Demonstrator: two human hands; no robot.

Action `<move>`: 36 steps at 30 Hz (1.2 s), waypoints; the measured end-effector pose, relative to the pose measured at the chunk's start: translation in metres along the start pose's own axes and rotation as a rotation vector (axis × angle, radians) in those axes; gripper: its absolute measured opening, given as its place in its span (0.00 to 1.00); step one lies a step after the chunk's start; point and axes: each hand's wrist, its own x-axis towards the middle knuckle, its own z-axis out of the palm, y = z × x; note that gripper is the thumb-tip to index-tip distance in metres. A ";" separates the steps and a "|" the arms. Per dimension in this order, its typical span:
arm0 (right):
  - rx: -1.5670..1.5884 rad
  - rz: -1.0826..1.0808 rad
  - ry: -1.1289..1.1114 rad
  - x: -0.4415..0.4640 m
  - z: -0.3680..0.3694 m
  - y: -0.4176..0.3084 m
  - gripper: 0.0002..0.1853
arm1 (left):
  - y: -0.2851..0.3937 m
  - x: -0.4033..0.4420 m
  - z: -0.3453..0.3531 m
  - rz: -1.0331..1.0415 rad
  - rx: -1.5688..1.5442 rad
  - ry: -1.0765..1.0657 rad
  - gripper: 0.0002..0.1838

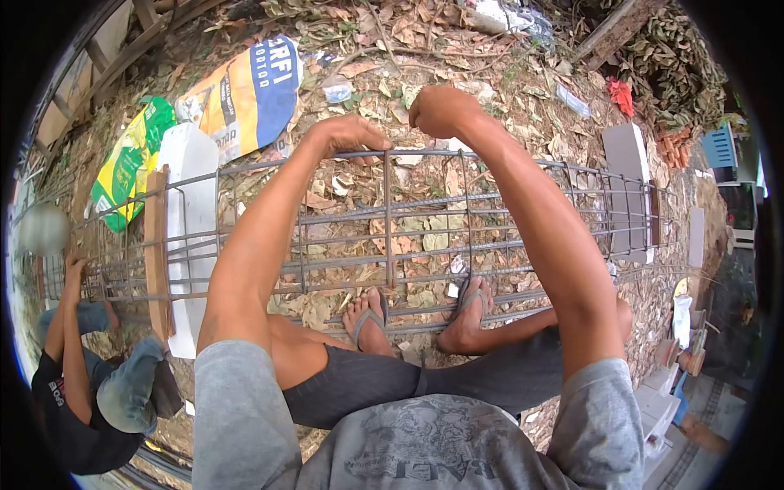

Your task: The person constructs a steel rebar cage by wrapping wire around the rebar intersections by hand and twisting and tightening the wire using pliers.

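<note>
A long cage of steel bars [425, 214] lies across the view in front of my feet, with thin stirrups tied around it. My left hand [353, 137] rests at the far top bar, its fingers wrapped over the bar where a stirrup [388, 216] meets it. Just beyond that bar, my right hand [445, 112] is raised with its fingers curled closed; whatever is between them is too small or hidden to make out.
White blocks [189, 237] [627, 192] and a wooden strip [156, 253] stand by the cage. Beyond lie an orange-blue sack [245, 98] and a green-yellow sack [135, 163]. Another person [90, 384] crouches at the left, hands at the cage. Dry leaves cover the ground.
</note>
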 end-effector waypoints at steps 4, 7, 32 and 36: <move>-0.032 -0.064 -0.119 0.032 0.017 0.000 0.17 | 0.000 0.000 0.001 0.004 -0.016 -0.013 0.20; -0.007 -0.167 -0.261 0.046 0.024 -0.001 0.17 | -0.006 0.003 0.000 0.028 -0.017 -0.030 0.23; 0.173 -0.295 0.179 0.027 0.067 -0.004 0.10 | -0.011 0.021 0.005 0.021 0.125 -0.124 0.16; 0.254 -0.186 0.412 -0.013 0.079 -0.022 0.08 | -0.021 0.043 0.005 0.048 0.007 -0.185 0.13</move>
